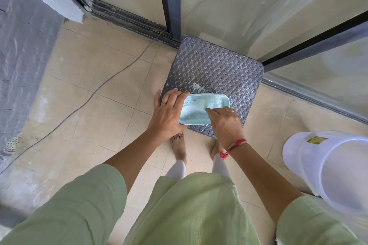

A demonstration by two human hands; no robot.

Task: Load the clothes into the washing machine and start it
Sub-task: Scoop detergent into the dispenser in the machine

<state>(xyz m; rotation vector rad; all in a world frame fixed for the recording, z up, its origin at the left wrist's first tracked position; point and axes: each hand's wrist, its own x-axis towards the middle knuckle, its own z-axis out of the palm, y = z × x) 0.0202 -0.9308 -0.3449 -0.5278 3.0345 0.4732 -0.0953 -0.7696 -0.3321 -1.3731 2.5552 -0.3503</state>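
Laid over the left end of the tub [225, 99], my left hand [169, 111] keeps its fingers fairly straight and close together, the tips reaching past the rim onto the stool [215, 65]; the thumb is mostly out of sight by the tub's near corner, so this reads as a flat press rather than a clasp. A ring [164, 102] sits on one finger. My right hand [225, 125] comes in over the tub's near right corner, knuckles up, fingers bunched and dipped into the pale blue powder [197, 109]; whether they pinch anything I cannot tell, since the tips are buried. That hand has a ring too, and a red thread band [233, 146] circles its wrist. The tub is light blue, open-topped, and stands on the near edge of the woven grey stool, between my two hands. Below my hands my bare feet [179, 145] stand on beige tiles, just short of the stool. Well off to the right of my right arm is a white bin [328, 169] with a yellow sticker. Beyond my left hand a thin cable [111, 79] runs across the floor towards the dark door frame [169, 2] behind the stool.
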